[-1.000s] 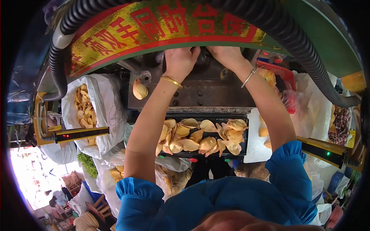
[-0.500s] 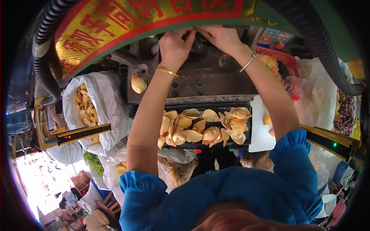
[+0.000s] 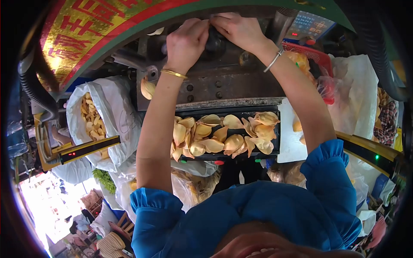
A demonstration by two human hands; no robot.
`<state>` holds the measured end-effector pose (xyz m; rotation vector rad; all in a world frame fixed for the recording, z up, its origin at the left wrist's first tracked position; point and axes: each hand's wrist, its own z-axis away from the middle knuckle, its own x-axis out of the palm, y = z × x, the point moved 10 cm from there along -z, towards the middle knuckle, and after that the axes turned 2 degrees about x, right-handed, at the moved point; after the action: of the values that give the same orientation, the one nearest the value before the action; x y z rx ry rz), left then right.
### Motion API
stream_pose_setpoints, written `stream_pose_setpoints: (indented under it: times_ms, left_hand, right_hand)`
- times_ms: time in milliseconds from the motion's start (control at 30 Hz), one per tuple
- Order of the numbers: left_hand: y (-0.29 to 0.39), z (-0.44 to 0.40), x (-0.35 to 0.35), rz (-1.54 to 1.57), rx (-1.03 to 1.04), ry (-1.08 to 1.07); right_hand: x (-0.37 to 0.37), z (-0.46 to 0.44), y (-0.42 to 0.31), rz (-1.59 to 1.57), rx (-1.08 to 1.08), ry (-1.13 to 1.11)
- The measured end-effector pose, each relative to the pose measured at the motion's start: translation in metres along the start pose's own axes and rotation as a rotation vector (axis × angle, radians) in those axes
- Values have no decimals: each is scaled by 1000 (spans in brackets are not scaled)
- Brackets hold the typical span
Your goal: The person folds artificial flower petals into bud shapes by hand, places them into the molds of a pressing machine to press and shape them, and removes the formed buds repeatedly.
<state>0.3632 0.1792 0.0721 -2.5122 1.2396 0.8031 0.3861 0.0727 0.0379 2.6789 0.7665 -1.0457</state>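
Observation:
My left hand [image 3: 187, 45], with a gold bangle at the wrist, is closed over the dark machine bed [image 3: 198, 79]. Beside it my right hand [image 3: 241, 32], wearing a silver bangle, has thumb and fingers pinched together. The fingertips of both hands meet above a dark round machine part [image 3: 214, 45]; whatever they pinch is hidden. Below the forearms, a black tray [image 3: 277, 129] holds several pale yellow, petal-shaped pieces [image 3: 232, 142]. One similar curled piece [image 3: 147, 88] rests at the left edge of the machine bed. Another pale piece [image 3: 156, 31] shows beyond my left hand.
A white sack [image 3: 122, 103] of similar pieces stands left. Yellow-black sensor bars [image 3: 90, 149] [image 3: 365, 152] flank my arms. Right are a red basket [image 3: 329, 71], a white board [image 3: 288, 148] and a control panel [image 3: 312, 25]. A green guard with lettering [image 3: 86, 32] arches overhead.
The view has shifted slightly, so the guard sits higher and further left. My hands stay together over the round part. A pale piece beyond my left hand has come into sight.

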Motion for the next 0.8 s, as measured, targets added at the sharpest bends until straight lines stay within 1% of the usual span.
stream_pose_setpoints:
  times_ms: [200, 333, 367, 500, 533, 667, 700, 733, 800]
  left_hand:
    - [6, -2, 6, -125, 89, -87]
    - [-15, 2, 9, 51, -142, -45]
    - [-15, 2, 10, 60, -147, -36]
    - [-14, 4, 6, 40, -152, 25]
    - [-15, 5, 6, 45, -153, 28]
    - [-12, 1, 9, 17, -98, -12]
    - [-9, -1, 8, -22, -103, -46]
    - [-6, -4, 7, -62, -108, -81]
    - [-8, -5, 5, -45, -74, -59]
  right_hand:
    - [1, -5, -5, -15, 15, -14]
    - [-4, -3, -1, 12, 19, -52]
    - [-5, -3, -1, 23, 14, -60]
    - [-23, -3, -6, -55, 12, 106]
    - [-22, -3, -6, -50, 11, 103]
    - [-8, -3, 1, -61, 12, 28]
    - [-8, -4, 1, -57, 8, 40]
    - [-3, -4, 5, -72, 45, -11]
    - [8, -1, 11, -101, 120, -115]
